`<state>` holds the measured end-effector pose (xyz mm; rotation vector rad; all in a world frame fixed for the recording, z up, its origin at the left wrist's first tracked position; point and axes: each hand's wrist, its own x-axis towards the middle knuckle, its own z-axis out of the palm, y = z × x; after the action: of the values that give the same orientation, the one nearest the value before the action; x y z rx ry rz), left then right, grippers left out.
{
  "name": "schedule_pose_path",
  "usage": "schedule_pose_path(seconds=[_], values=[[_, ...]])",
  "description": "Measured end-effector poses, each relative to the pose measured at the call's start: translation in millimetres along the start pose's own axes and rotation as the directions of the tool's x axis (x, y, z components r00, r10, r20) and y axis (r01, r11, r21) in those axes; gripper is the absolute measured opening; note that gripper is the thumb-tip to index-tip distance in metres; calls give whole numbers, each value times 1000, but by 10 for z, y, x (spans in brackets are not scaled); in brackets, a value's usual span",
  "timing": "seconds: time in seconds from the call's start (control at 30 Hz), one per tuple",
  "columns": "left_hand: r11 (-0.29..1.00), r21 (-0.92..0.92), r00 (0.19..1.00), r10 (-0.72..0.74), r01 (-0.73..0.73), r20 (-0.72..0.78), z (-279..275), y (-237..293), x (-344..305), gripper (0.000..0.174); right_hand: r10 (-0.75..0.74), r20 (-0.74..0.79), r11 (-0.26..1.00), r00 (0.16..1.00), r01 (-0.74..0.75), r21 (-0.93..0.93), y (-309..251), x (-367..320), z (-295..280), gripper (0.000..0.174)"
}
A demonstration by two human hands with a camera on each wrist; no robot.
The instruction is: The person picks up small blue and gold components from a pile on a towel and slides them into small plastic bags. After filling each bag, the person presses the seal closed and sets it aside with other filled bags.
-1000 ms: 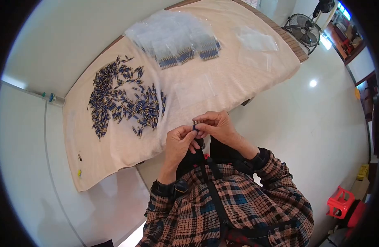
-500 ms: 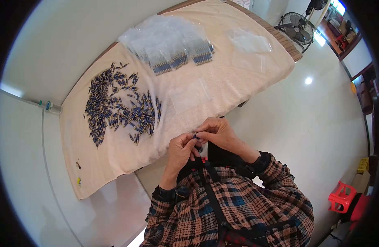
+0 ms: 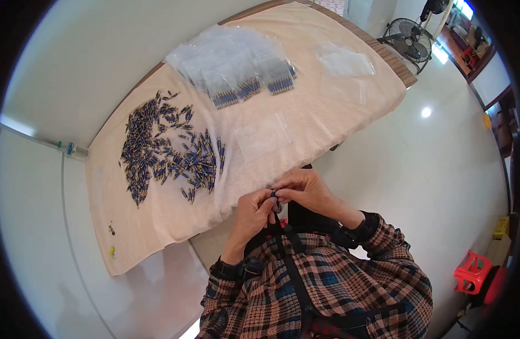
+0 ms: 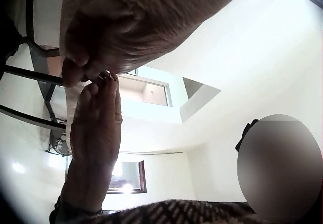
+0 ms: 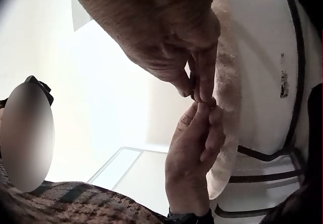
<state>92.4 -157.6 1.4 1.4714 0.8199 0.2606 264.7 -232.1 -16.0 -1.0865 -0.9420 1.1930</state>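
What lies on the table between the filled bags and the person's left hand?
In the head view, a flat clear bag lies between the filled bags and the left hand, with bare pale cloth on either side.

Head view: worn high, standing off, facing forward and down across counter [image 3: 394, 62], left grip [image 3: 253, 214] and right grip [image 3: 306, 192]. Wrist views: very near, each facing across to the opposite grip, sharing the meeting fingertips [image 5: 204, 93]. Backlit; I'd guess both tilt upward.
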Motion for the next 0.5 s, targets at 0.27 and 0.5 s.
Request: schedule_pose_path(seconds=[0.27,0.5], values=[[955,235,982,187,-179,-12,-40,238,123,11,-11,-15,999,1000,11,-50,-282,-7,-186,10],[677,609,715,655,-413,-243,-395,206,647,16,-232,-381,968,895,172,-185,-320,510,-760,13]])
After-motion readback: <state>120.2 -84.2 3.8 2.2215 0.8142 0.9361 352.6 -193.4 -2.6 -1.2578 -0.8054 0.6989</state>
